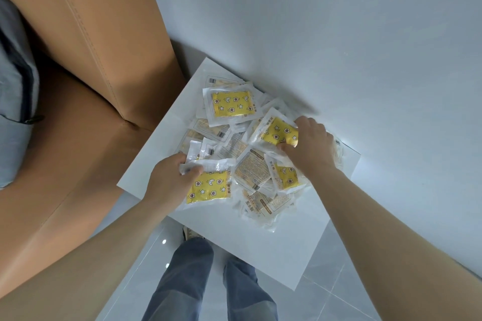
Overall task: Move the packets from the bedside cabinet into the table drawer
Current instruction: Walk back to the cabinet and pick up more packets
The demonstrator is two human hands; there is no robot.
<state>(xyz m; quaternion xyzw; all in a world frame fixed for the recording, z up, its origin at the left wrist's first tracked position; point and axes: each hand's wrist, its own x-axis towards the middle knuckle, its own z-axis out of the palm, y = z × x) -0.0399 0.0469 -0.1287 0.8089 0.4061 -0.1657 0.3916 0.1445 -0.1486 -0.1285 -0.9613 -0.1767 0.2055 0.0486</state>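
Observation:
A heap of several clear packets (250, 164) with yellow star-and-moon pads lies on the white bedside cabinet top (250, 247). My left hand (169, 177) grips the top edge of a yellow packet (208, 186) at the heap's near left. My right hand (310, 148) pinches another yellow packet (279, 133) at the right of the heap. One more yellow packet (232, 103) lies face up at the far side. The table drawer is out of view.
A tan padded headboard and bed side (86, 86) stand close on the left of the cabinet. A pale wall (339, 34) runs right behind it. Grey floor tiles (326, 300) and my legs (187, 281) are below the cabinet's front edge.

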